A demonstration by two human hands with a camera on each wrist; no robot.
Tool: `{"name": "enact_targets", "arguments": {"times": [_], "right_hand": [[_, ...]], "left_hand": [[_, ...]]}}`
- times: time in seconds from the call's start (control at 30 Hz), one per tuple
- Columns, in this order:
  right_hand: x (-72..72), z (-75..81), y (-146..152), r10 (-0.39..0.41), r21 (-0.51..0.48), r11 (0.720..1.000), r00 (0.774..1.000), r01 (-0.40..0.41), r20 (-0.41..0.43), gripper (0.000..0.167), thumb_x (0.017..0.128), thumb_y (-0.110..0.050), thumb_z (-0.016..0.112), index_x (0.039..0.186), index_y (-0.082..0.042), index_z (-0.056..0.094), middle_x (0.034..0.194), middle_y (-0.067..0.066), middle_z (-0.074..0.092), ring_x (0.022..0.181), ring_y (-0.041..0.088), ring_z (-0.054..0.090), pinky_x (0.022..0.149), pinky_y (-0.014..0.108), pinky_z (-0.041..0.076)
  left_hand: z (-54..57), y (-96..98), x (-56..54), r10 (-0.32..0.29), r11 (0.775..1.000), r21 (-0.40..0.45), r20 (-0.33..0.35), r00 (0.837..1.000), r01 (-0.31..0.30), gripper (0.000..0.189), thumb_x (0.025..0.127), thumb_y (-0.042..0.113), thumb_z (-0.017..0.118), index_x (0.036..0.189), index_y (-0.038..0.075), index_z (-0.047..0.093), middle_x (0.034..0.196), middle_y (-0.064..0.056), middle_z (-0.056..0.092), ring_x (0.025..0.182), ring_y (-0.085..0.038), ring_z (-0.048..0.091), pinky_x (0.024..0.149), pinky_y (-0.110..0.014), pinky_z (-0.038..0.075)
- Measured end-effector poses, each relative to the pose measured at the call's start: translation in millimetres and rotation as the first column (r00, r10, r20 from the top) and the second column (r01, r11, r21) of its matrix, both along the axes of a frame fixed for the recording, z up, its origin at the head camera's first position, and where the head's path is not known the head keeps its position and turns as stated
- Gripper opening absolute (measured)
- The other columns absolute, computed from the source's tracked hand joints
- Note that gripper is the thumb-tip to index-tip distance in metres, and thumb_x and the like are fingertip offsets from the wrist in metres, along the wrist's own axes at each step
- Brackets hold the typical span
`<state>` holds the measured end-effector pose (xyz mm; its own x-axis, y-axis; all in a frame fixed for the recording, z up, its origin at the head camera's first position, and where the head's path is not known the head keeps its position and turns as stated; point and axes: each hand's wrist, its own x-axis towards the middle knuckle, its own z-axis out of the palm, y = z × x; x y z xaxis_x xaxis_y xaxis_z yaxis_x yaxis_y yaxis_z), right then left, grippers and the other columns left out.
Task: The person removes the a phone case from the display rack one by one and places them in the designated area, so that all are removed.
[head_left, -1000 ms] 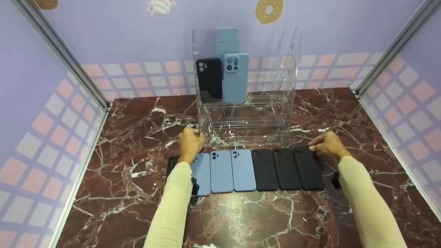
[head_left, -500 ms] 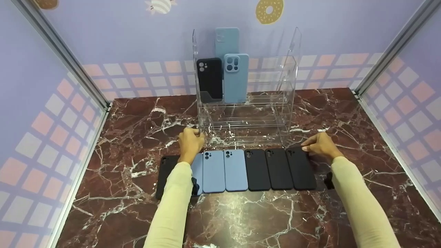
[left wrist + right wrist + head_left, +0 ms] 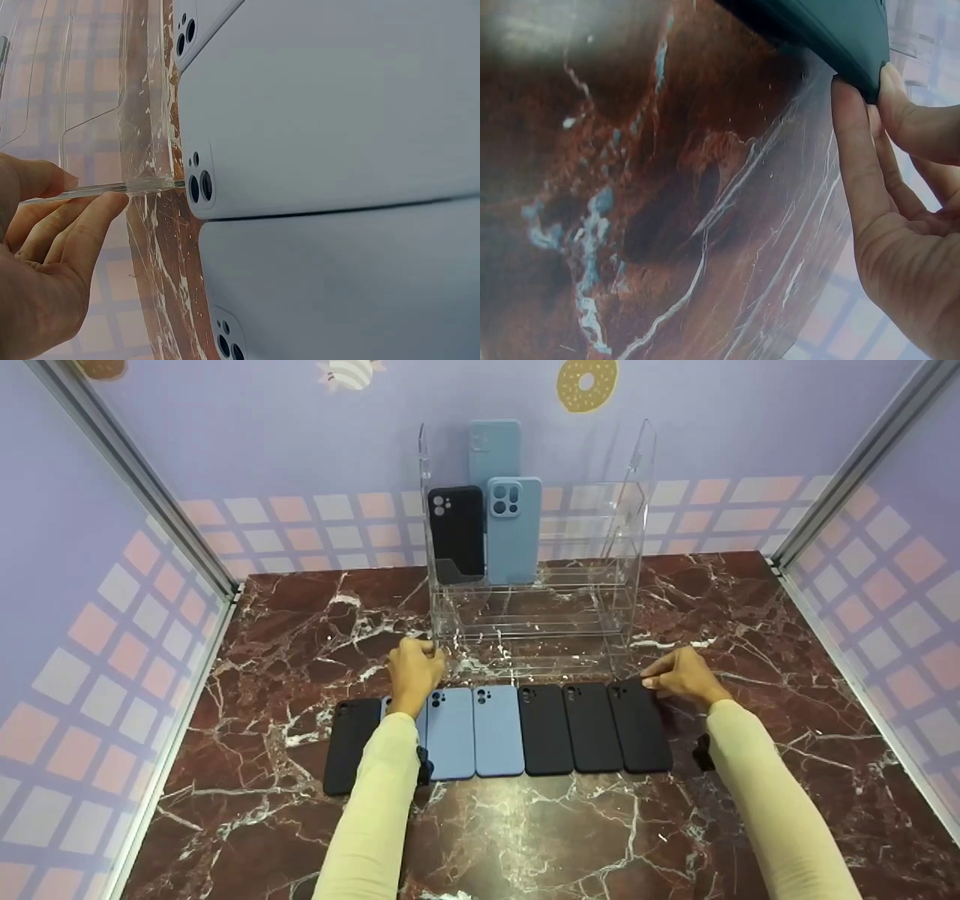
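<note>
My left hand [image 3: 414, 675] pinches the lower left edge of a clear acrylic display stand [image 3: 532, 635]; the left wrist view shows thumb and fingers on both sides of its thin side panel [image 3: 97, 189]. In front of the stand a row of phone cases lies flat, edge to edge. At its right end, my right hand [image 3: 690, 675] pinches the top corner of a black phone case [image 3: 641, 727] between thumb and fingertips. Pale blue phone cases [image 3: 499, 731] form the left-middle part, and another black phone case [image 3: 351, 746] ends the row, partly behind my left sleeve.
A black phone case [image 3: 456, 536] and a light blue phone case [image 3: 525, 544] stand side by side in the stand, with another light blue case [image 3: 495, 450] on the tier behind. Patterned panels [image 3: 97, 645] border the marbled tabletop [image 3: 555, 840] at back and sides.
My right hand has moved left, and the whole row of phone cases has slid left along the table with it. My left hand has stayed on the stand.
</note>
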<state>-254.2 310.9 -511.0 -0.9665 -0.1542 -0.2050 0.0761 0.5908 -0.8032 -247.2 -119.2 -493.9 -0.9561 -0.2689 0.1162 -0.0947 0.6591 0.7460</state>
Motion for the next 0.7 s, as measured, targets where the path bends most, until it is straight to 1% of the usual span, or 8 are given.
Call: {"name": "enact_targets", "arguments": {"times": [0.17,0.33,0.4,0.53,0.63,0.7], "right_hand": [[0.4,-0.4,-1.0,0.01,0.003,1.0,1.0,-0.01,-0.003,0.023,0.087,0.006,0.074,0.105,0.018,0.07,0.102,0.032,0.07,0.079,0.028,0.074,0.068,0.033,0.06],[1.4,1.3,-0.2,0.003,0.031,1.0,1.0,-0.002,-0.009,0.022,0.087,0.003,0.077,0.104,0.016,0.072,0.101,0.029,0.072,0.08,0.03,0.075,0.068,0.032,0.06],[1.8,2.4,0.7,0.002,0.04,0.999,1.0,-0.001,-0.013,0.022,0.086,0.001,0.078,0.103,0.015,0.073,0.1,0.028,0.073,0.079,0.028,0.075,0.068,0.03,0.06],[2.8,5.4,2.7,0.011,0.115,0.993,0.999,-0.005,-0.047,0.022,0.085,-0.005,0.081,0.1,0.01,0.076,0.097,0.024,0.075,0.075,0.018,0.072,0.065,0.023,0.057],[3.5,7.5,4.0,0.007,0.16,0.987,0.998,0.004,-0.065,0.021,0.084,-0.008,0.082,0.099,0.006,0.077,0.097,0.02,0.075,0.075,0.012,0.067,0.065,0.021,0.053],[3.9,8.8,4.4,-0.002,0.152,0.988,0.998,0.011,-0.059,0.021,0.084,-0.007,0.081,0.1,0.006,0.077,0.097,0.02,0.076,0.075,0.012,0.067,0.066,0.022,0.053]], "left_hand": [[-0.1,0.3,-0.1,0.006,1.0,0.003,0.016,1.0,-0.006,0.014,0.088,0.011,0.071,0.095,0.009,0.083,0.093,-0.01,0.078,0.092,-0.035,0.073,0.087,-0.05,0.053],[-0.9,0.2,-0.2,-0.003,1.0,-0.004,0.0,1.0,0.003,0.013,0.088,0.011,0.071,0.094,0.008,0.082,0.094,-0.011,0.078,0.09,-0.035,0.073,0.085,-0.05,0.053],[-1.2,-0.1,-0.1,-0.006,1.0,-0.006,-0.006,1.0,0.006,0.013,0.088,0.011,0.071,0.095,0.007,0.082,0.095,-0.012,0.077,0.089,-0.035,0.072,0.085,-0.05,0.053],[-1.9,-0.3,-0.4,-0.006,1.0,-0.004,-0.006,1.0,0.006,0.014,0.087,0.011,0.071,0.095,0.007,0.082,0.095,-0.012,0.077,0.09,-0.035,0.072,0.086,-0.05,0.053],[-1.7,0.0,-0.8,-0.007,1.0,0.004,0.005,1.0,0.007,0.013,0.088,0.011,0.071,0.092,0.007,0.082,0.092,-0.011,0.077,0.087,-0.034,0.072,0.085,-0.05,0.053],[-1.2,0.2,-1.1,-0.008,1.0,0.008,0.01,1.0,0.008,0.012,0.088,0.01,0.071,0.089,0.006,0.082,0.089,-0.01,0.078,0.083,-0.033,0.072,0.084,-0.049,0.053]]}}
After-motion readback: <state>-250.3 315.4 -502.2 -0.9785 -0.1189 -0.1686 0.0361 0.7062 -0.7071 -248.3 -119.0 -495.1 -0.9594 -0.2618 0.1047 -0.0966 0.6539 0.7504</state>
